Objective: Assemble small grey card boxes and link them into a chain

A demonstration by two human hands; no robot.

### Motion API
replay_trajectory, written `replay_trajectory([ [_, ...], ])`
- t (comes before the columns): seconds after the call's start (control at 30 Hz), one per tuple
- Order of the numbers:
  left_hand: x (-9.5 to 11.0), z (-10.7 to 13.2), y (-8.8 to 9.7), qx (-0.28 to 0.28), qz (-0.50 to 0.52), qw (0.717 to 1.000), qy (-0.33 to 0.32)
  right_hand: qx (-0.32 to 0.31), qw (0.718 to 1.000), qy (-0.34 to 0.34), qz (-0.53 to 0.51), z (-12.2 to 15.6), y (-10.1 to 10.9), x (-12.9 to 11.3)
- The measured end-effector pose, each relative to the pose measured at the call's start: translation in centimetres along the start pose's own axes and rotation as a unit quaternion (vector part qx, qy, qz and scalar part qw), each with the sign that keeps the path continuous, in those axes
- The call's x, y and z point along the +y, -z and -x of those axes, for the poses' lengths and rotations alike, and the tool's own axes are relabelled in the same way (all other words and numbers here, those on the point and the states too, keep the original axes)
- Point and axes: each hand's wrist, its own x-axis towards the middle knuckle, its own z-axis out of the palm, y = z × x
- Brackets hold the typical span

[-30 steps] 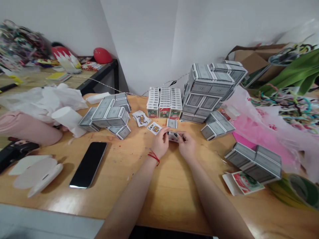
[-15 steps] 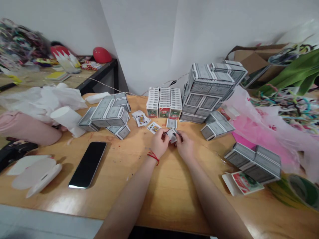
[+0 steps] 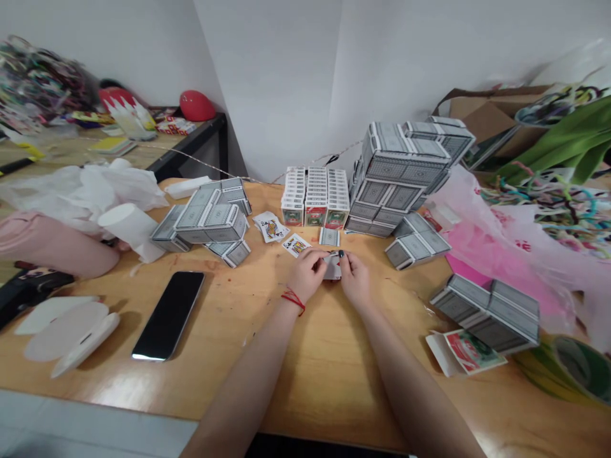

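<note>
Between both hands is a playing card (image 3: 333,270), its pale face toward me with a bit of red at the right edge; whether several cards are held I cannot tell. My left hand (image 3: 308,275), with a red string bracelet at the wrist, pinches its left side. On the right side, my right hand (image 3: 354,276) pinches it, thumb on top. Just beyond lies a grey-backed card stack (image 3: 329,236), face down. To its left are a face-up king card (image 3: 296,244) and a loose pile of face-up cards (image 3: 270,227).
Rows of boxed decks (image 3: 315,197) stand at the back, beside a tall pile of grey card blocks (image 3: 396,172). More grey blocks (image 3: 210,216) sit left, others (image 3: 487,312) right. A phone (image 3: 168,316), an opened card box (image 3: 465,353) and green tape (image 3: 568,369) lie nearer.
The card between my hands has tilted so more of its pale face shows. My right thumb has moved up to its top edge. The surrounding things have stayed put.
</note>
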Motion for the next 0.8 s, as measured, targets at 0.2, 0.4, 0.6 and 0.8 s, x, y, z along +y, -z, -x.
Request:
replay_trajectory([
  [0.2,0.15,0.07,-0.06,-0.029,-0.002,1.000,-0.010,-0.020,0.998,-0.031,-0.060,-0.35,0.14,-0.20],
  [0.4,0.29,-0.06,0.21,-0.005,0.040,0.998,0.040,-0.016,0.993,-0.065,-0.095,-0.64,0.21,-0.02],
  [0.6,0.02,0.09,0.16,-0.025,0.099,0.991,0.092,-0.028,0.995,-0.054,-0.082,-0.70,0.17,0.14],
  [0.8,0.10,0.07,-0.04,-0.010,0.057,0.995,0.086,0.017,0.999,0.032,0.000,0.03,0.23,-0.59],
])
